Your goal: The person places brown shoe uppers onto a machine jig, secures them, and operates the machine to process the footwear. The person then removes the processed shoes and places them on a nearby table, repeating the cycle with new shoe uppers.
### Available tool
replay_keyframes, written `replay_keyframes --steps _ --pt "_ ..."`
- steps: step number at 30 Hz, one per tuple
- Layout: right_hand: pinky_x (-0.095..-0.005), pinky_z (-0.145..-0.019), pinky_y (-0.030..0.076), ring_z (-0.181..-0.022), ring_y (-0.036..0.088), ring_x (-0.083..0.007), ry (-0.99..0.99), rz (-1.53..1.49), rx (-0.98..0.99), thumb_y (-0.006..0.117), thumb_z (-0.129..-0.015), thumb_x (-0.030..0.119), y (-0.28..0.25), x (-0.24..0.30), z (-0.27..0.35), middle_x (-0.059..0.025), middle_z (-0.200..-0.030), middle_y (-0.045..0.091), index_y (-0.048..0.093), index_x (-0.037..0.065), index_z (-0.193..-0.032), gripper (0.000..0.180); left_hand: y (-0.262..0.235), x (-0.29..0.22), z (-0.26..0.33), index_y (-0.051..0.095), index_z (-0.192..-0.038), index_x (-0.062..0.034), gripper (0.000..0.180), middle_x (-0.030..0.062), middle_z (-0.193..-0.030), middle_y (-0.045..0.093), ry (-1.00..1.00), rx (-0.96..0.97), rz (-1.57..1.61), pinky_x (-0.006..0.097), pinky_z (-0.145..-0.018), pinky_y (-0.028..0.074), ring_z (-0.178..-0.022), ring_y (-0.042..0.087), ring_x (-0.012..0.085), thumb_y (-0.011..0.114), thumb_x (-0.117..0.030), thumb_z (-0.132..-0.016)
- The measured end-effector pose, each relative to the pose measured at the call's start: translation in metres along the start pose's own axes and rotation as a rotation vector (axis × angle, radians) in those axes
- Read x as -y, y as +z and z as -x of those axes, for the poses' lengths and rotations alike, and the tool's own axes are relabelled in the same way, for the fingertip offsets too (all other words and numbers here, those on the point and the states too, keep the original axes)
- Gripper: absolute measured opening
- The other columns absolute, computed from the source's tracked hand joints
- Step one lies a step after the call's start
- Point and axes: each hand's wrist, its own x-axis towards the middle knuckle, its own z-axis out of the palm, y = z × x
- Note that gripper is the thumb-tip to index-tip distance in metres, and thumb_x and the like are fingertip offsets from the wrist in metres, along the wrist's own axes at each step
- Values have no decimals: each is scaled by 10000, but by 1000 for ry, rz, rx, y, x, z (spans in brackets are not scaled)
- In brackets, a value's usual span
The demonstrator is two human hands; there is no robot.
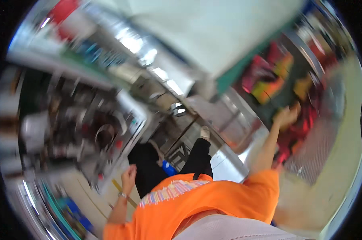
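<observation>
My left hand hangs low beside my left leg, its fingers curled in and nothing seen in them. A watch or bracelet circles that wrist. Out to the right, my right hand is stretched over a pile of red, pink and yellow pieces, which look like packets or cloth. Motion smears its fingers, so I cannot tell whether it grips or only touches one. Close by it lies a bright red shiny piece.
On the left stands a cluttered machine or bench with a pale edge. A large white surface spans the top. A clear plastic bin sits ahead of my feet, near a dark stool or frame. Corrugated sheet is at right.
</observation>
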Motion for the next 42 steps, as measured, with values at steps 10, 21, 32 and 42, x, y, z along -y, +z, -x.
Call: replay_keyframes --steps 10,21,32,42 --pt "-355 -897 359 -1034 473 -261 -84 -977 893 538 -792 24 -48 443 240 -140 -1093 513 518 -16 -1037 249 -43 115 106 583 -1016 -50 191 78 -886 630 -251 -663 241 246 -639 451 -748 583 135 533 -132 -852" --pt "-442 -696 432 -807 568 -383 -166 -222 1122 406 -857 386 76 459 352 -189 -841 611 621 78 -872 376 -206 353 93 484 -1157 -21 485 142 -1053 536 -526 -931 646 364 -788 429 -987 495 254 438 -414 -877" --pt "-434 -635 416 -719 562 -385 -155 -269 1086 433 -856 379 67 457 350 -209 -745 589 600 25 -752 405 -165 349 44 587 -1019 24 387 161 -847 631 -459 -1095 376 322 -683 439 -756 583 218 507 -318 -855" --pt "-415 -639 426 -728 562 -384 -77 -308 1037 447 -862 349 46 479 350 -216 -783 585 618 42 -846 352 -170 312 47 593 -896 44 374 137 -745 609 -498 -1195 403 352 -616 422 -651 531 208 475 -311 -878"
